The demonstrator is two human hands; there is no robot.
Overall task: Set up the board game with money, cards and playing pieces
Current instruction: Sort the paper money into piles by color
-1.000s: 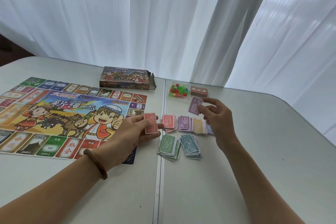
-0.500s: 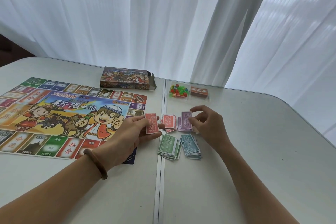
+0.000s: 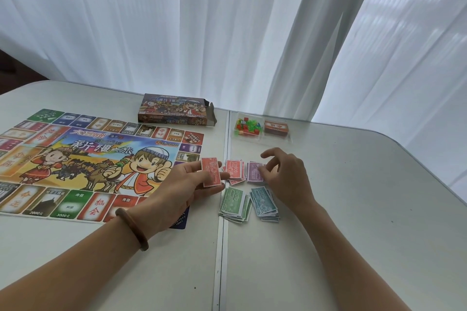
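The colourful game board (image 3: 83, 159) lies flat on the left of the white table (image 3: 366, 197). My left hand (image 3: 182, 190) holds a small stack of red money (image 3: 211, 171) between thumb and fingers, just off the board's right edge. On the table to its right lie sorted money piles: red (image 3: 235, 170), purple (image 3: 254, 172), green (image 3: 233, 201) and blue (image 3: 263, 201). My right hand (image 3: 286, 177) hovers over the right side of the purple pile. Its fingers are loosely curled and its fingertips touch the pile's edge. Whatever lies under its palm is hidden.
The open game box (image 3: 174, 110) stands behind the board. A clear tray holds small coloured playing pieces (image 3: 243, 127) and a red card deck (image 3: 276, 127) at the back. A dark blue card (image 3: 180, 221) pokes out under my left wrist. White curtains hang behind the table.
My right hand brought a purple bill down from mid-air onto the purple pile and now rests at its edge. My left hand with the red stack has barely moved.
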